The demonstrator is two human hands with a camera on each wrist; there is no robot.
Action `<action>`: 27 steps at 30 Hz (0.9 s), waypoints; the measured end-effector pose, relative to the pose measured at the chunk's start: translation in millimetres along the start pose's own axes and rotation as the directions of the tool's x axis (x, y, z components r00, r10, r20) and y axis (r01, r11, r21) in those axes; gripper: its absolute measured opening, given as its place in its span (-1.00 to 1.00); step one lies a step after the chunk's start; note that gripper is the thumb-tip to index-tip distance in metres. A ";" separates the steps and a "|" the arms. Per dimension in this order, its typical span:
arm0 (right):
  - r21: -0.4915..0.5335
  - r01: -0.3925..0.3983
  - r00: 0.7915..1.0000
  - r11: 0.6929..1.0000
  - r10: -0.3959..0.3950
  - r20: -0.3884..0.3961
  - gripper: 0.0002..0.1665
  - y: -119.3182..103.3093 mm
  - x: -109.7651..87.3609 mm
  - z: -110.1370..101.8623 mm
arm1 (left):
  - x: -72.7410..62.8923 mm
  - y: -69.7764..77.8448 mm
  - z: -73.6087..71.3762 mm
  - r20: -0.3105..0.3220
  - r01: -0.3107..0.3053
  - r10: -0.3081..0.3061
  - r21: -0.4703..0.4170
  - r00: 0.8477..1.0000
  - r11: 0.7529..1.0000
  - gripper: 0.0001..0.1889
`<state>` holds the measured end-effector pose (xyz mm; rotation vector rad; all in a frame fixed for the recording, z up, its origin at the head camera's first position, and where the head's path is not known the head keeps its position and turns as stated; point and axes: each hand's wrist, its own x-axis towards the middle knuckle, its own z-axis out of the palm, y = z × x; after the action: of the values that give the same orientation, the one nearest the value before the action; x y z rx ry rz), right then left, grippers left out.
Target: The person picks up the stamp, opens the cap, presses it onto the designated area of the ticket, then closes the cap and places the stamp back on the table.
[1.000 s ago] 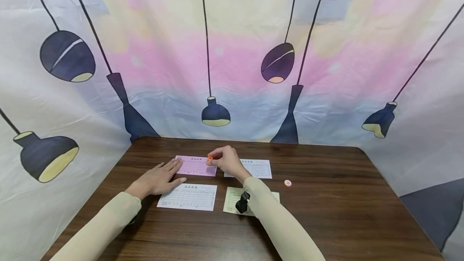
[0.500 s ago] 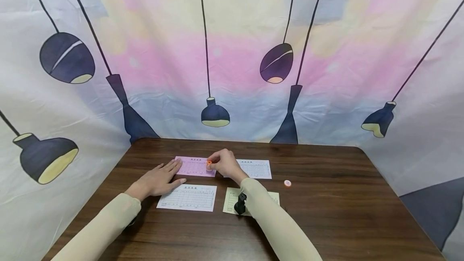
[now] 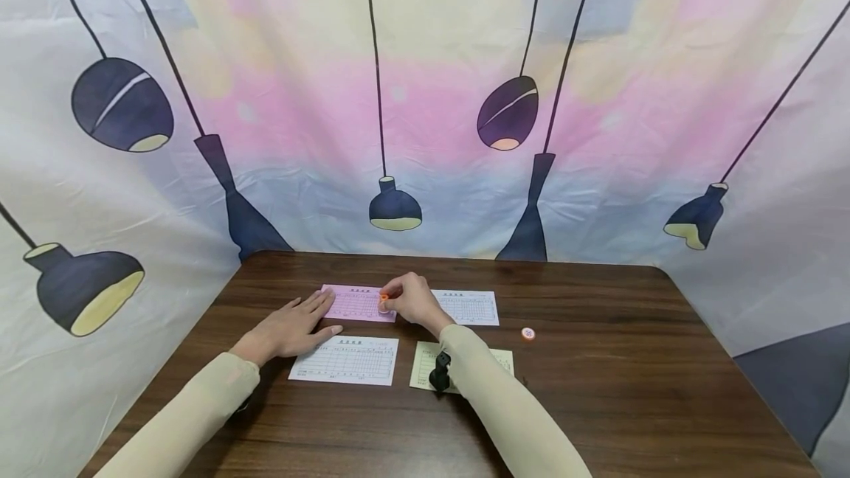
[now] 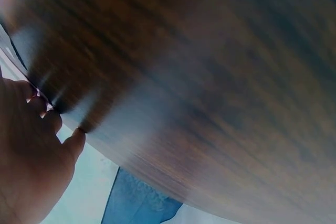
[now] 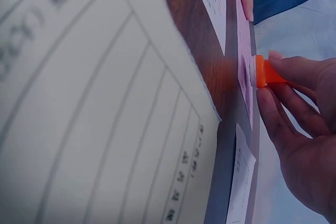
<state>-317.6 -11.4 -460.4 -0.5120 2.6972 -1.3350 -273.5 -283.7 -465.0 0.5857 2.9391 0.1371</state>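
Right hand point(image 3: 415, 301), pinching orange stamp point(image 5: 261, 72), lower than second ago, at three o'clock on pink slip point(image 3: 355, 305); stamping seems underway. Left hand point(image 3: 285, 330) flat, nine o'clock.

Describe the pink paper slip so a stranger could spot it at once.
On the far side of the dark brown wooden table, the left hand touches the left end of a rectangular pink paper slip. No other slip is pink: its neighbours are two white paper slips and one pale yellow paper slip.
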 end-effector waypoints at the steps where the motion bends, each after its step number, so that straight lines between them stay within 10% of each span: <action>1: -0.003 0.006 1.000 1.000 -0.006 0.000 -0.71 0.3 0.0 0.3 | 0.3 0.2 -0.2 0.001 0.000 0.000 -0.001 1.000 1.000 -0.04; 27: -0.247 0.062 0.998 0.967 -0.062 0.007 -0.81 -14.5 -1.7 6.3 | 1.3 -1.5 2.8 0.023 0.005 -0.004 -0.015 1.000 1.000 0.00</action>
<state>-310.8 -23.7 -452.9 -0.6214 2.8879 -1.0150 -274.8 -284.4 -468.1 0.5745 2.9146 0.1511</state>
